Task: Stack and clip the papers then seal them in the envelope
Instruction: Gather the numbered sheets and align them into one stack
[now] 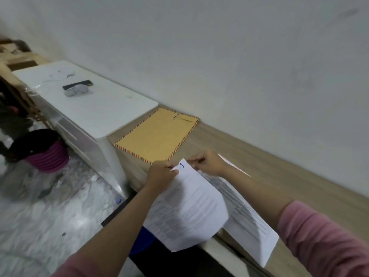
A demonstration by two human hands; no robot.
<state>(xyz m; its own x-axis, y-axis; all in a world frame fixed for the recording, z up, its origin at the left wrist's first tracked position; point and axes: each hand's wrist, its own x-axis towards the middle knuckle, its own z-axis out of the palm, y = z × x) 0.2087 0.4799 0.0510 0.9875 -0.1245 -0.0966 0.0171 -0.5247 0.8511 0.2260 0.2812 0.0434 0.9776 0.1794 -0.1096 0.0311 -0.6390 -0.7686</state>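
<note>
Both my hands pinch the far top edge of a printed white sheet (189, 206) marked with a blue "1", which hangs lifted over the desk's front edge. My left hand (161, 174) grips its left corner and my right hand (207, 162) grips its right corner. Under my right forearm lies another printed sheet (247, 222), flat on the wooden desk (279, 170). A yellow-brown envelope (157, 134) with a striped border lies flat farther back on the desk. A paper clip (176, 116) rests on the envelope's far end.
A white side table (111, 108) stands to the left of the desk, carrying a dark phone (77, 84), a grey cloth and some paper. A black and pink bin (42, 150) sits on the marble floor. A grey wall runs behind the desk.
</note>
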